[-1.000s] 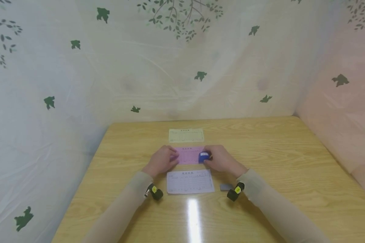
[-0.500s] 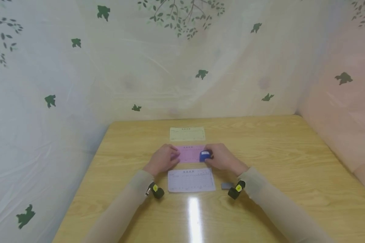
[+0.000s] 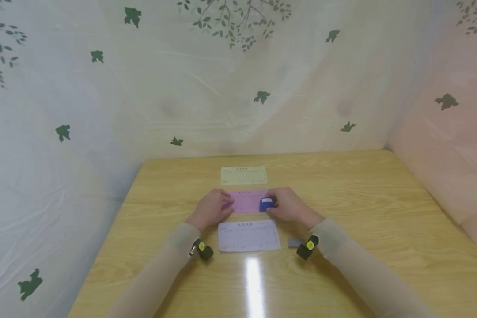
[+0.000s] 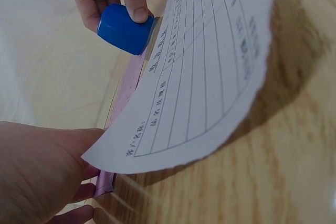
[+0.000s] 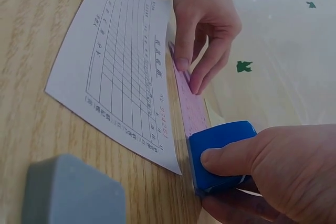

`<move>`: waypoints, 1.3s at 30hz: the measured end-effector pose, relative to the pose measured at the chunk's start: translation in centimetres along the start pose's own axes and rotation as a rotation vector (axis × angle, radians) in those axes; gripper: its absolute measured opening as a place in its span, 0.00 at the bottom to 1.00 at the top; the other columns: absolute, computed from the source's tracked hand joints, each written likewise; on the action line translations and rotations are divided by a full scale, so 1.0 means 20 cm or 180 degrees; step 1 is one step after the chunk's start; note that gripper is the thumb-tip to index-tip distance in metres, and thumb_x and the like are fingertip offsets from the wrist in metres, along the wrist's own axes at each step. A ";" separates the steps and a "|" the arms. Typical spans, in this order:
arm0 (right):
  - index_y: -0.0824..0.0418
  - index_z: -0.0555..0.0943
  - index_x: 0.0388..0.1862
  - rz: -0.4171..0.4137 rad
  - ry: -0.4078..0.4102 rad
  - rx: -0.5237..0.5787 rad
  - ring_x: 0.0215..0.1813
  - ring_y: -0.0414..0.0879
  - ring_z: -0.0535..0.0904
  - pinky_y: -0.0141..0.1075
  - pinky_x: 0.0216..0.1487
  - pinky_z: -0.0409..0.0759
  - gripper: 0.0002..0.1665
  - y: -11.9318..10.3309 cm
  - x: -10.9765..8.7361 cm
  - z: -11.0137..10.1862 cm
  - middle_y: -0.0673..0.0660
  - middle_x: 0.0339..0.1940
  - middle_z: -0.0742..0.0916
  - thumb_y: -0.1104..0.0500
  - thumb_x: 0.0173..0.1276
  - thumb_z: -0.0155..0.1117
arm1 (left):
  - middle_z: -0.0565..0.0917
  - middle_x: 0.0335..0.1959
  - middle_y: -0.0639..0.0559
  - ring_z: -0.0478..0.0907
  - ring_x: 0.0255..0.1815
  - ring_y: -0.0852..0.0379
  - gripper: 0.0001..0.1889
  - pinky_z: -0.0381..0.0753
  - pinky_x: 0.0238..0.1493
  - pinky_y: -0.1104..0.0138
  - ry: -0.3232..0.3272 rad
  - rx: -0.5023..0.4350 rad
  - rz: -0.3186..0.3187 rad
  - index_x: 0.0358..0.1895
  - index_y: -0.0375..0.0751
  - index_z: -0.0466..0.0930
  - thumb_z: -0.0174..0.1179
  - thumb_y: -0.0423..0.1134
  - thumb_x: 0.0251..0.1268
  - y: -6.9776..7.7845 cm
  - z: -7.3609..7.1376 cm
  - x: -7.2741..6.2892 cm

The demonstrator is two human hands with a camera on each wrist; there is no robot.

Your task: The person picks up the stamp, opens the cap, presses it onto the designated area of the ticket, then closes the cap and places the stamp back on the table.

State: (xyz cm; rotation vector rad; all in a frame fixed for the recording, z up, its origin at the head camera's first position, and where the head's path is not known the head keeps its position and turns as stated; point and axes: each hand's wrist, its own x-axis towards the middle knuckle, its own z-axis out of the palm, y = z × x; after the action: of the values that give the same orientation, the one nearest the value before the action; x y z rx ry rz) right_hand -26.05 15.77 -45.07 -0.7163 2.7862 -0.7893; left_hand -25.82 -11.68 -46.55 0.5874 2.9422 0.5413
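My right hand (image 3: 288,204) grips a blue hand stamp (image 3: 266,204) with a white label on top. The stamp stands on the right end of a pink printed slip (image 3: 246,201); its underside is hidden. In the right wrist view my thumb lies along the stamp's near side, with other fingers behind it. My left hand (image 3: 213,206) rests its extended fingertips on the slip's left end. Nearer to me lies a white printed form (image 3: 248,236), its edges lifting slightly in the left wrist view. A yellow slip (image 3: 244,175) lies beyond the pink one.
A small grey block (image 3: 295,243), perhaps the stamp's cap, lies beside the white form, near my right wrist camera (image 3: 305,251). The wooden table (image 3: 143,265) ends at a patterned cloth wall (image 3: 222,119) behind and at both sides.
Both hands keep their places on the pink slip, and the blue stamp stays at its right end. Only the head view shifts slightly.
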 end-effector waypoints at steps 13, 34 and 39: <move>0.62 0.88 0.52 -0.0029 -0.0019 -0.0011 0.49 0.47 0.88 0.43 0.54 0.91 0.15 -0.01 0.00 0.01 0.58 0.48 0.92 0.63 0.67 0.76 | 0.87 0.64 0.42 0.82 0.67 0.44 0.19 0.80 0.75 0.50 0.0018 -0.0095 -0.0018 0.61 0.40 0.87 0.69 0.44 0.73 0.00 0.02 -0.02; 0.64 0.88 0.55 0.0094 0.0042 0.0058 0.47 0.47 0.88 0.43 0.55 0.90 0.17 -0.02 -0.01 0.02 0.57 0.46 0.92 0.65 0.67 0.75 | 0.87 0.63 0.42 0.81 0.67 0.43 0.19 0.78 0.76 0.49 0.0153 -0.0181 0.0027 0.60 0.39 0.87 0.69 0.44 0.72 -0.01 0.01 -0.03; 0.64 0.88 0.53 0.0102 0.0072 0.0091 0.47 0.46 0.88 0.42 0.53 0.91 0.16 -0.03 -0.02 0.02 0.57 0.45 0.92 0.65 0.67 0.75 | 0.87 0.63 0.42 0.81 0.67 0.43 0.19 0.78 0.76 0.49 0.0178 -0.0185 0.0061 0.61 0.39 0.87 0.69 0.44 0.72 -0.01 0.01 -0.03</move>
State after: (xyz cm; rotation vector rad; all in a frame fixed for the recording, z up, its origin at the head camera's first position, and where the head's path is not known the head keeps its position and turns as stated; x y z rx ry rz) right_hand -25.39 15.35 -45.11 -0.6604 2.7931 -0.8345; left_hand -25.28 -11.96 -46.79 0.6041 2.9643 0.6533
